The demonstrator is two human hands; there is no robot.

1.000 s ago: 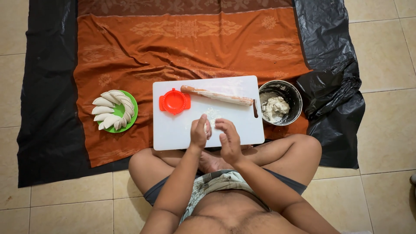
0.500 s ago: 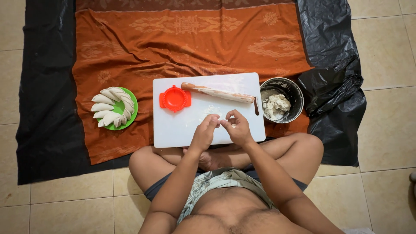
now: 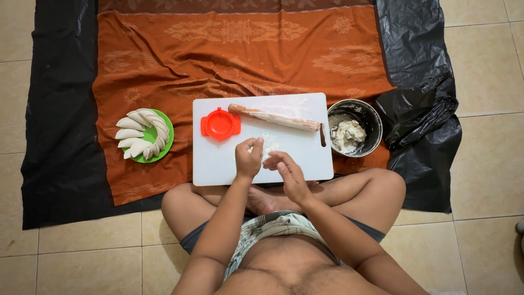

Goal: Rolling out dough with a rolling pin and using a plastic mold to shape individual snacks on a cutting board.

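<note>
I sit cross-legged behind a white cutting board [image 3: 218,164]. My left hand [image 3: 248,159] hovers over its middle with thumb and fingertips pinched together; whether anything is between them is too small to tell. Just right of those fingertips lies a small white patch of flour or dough [image 3: 270,143]. My right hand [image 3: 286,172] is beside the left, over the board's near edge, fingers loosely apart and holding nothing. A red round dumpling press [image 3: 220,124] lies on the board's far left. A floured wooden rolling pin [image 3: 275,117] lies along the far edge.
A metal bowl [image 3: 375,117] with a lump of white dough stands right of the board. A green plate [image 3: 169,134] with several folded dumplings sits to the left. All rest on an orange patterned cloth [image 3: 245,54] over black plastic sheeting [image 3: 60,136] on a tiled floor.
Both hands have moved from the board's near edge toward its middle. The left fingertips are now pinched together and the right hand has opened beside it.
</note>
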